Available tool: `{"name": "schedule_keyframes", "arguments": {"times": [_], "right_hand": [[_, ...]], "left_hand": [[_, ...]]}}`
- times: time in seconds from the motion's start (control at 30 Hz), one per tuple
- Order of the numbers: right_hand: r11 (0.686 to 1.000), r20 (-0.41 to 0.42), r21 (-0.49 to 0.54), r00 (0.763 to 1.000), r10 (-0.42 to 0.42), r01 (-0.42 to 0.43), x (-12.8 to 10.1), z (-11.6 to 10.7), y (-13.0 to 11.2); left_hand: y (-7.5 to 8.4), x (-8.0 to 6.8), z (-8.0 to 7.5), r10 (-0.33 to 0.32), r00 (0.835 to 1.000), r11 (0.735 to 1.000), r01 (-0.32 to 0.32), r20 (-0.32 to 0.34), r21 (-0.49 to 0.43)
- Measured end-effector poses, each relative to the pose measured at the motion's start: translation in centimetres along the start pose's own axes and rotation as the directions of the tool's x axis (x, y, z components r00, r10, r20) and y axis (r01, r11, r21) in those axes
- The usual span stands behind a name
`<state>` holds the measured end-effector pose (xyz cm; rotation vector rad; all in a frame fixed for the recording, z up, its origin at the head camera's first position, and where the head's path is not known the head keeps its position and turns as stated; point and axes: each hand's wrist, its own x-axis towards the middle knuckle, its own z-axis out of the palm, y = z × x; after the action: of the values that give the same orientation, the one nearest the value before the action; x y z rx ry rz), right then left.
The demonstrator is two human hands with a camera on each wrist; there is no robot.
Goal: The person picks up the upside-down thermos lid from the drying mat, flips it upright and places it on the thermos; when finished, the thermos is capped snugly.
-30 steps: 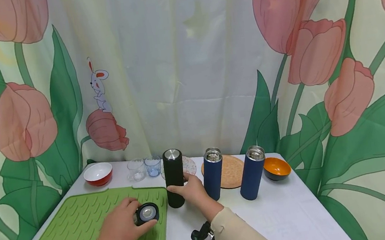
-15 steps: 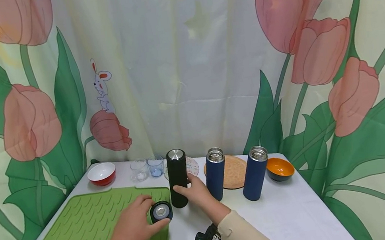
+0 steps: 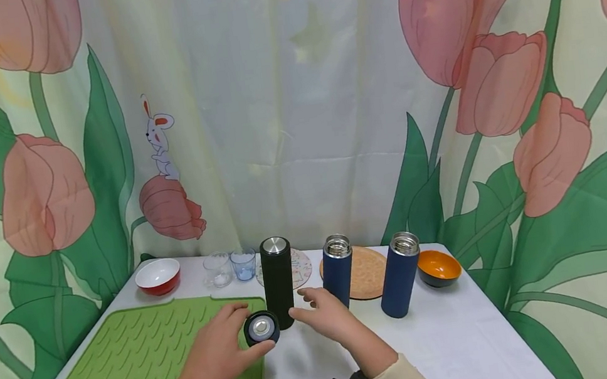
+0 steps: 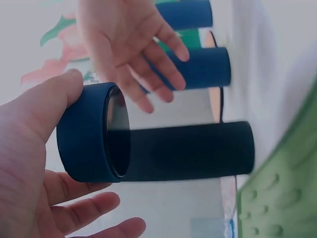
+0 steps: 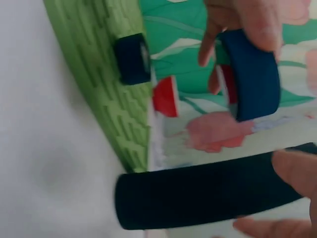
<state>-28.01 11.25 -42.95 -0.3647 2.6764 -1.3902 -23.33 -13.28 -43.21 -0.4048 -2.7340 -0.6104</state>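
**Fingers curl round dark lid; rt hand loose beside black flask**

Fingers [image 4: 84, 201] and thumb of the left hand [image 3: 218, 352] wrap a dark round lid [image 3: 261, 327], held just above the green mat's [image 3: 120, 364] far rt corner, touching or nearly touching the base of the black flask [image 3: 278, 281]; can't tell which. Lid's open side shows a silvery inner disc in the head view. Left wrist view: lid [image 4: 94, 131] pinched betw thumb on top and fingers below.

Right hand [image 3: 324, 313] is spread, fingers straight-ish and relaxed, holding nothing, just rt of the black flask and in front of the nearer blue flask [image 3: 338, 270].

No readable writing or brand on flasks, lid or bowls. Patterned coaster [image 3: 297, 269] behind the black flask has print too small to read.

Vs 0.5 s ago: rt hand was on the flask's lower body, now off it and apart. Lid has moved further rt, from the mat edge up toward the flask base. Flasks, bowls, glasses haven't moved.

Also on the table [image 3: 446, 336]: second blue flask [image 3: 399, 274], cork mat [image 3: 369, 270], orange bowl [image 3: 438, 266], red bowl [image 3: 157, 276], two small glasses [image 3: 230, 267]. Rt wrist view shows another dark lid [image 5: 131, 58] lying on the mat.
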Motion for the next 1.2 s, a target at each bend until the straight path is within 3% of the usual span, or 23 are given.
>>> {"name": "schedule_keyframes", "arguments": {"times": [0.2, 0.33, 0.47, 0.7, 1.03, 1.2], "right_hand": [[0.994, 0.153, 0.044, 0.982, -0.106, 0.100, -3.1, -1.9, -1.0], [0.990, 0.179, 0.048, 0.974, -0.142, 0.135, -4.5, -2.8, -1.5], [0.989, 0.155, 0.027, 0.977, -0.145, 0.142, -5.5, -3.3, -1.4], [0.988, 0.097, 0.066, 0.985, -0.142, 0.136, -6.4, -3.6, -0.9], [0.984, 0.032, 0.033, 0.984, -0.174, 0.173, -6.8, -3.9, -0.8], [0.982, -0.032, -0.007, 0.982, -0.188, 0.188, -6.9, -3.9, -0.7]], "left_hand": [[1.7, 0.7, -0.4, -0.010, 0.998, 0.989, 0.020, 0.066, -0.144], [2.8, 1.2, -0.5, 0.028, 0.996, 0.985, -0.012, 0.089, -0.170], [3.8, 1.5, -0.6, 0.104, 0.989, 0.978, -0.083, 0.103, -0.190], [5.5, 1.8, -0.8, 0.239, 0.964, 0.954, -0.210, 0.120, -0.214], [6.3, 2.0, -0.6, 0.256, 0.958, 0.949, -0.223, 0.128, -0.222], [6.1, 2.0, -0.7, 0.235, 0.964, 0.939, -0.191, 0.128, -0.286]]}}
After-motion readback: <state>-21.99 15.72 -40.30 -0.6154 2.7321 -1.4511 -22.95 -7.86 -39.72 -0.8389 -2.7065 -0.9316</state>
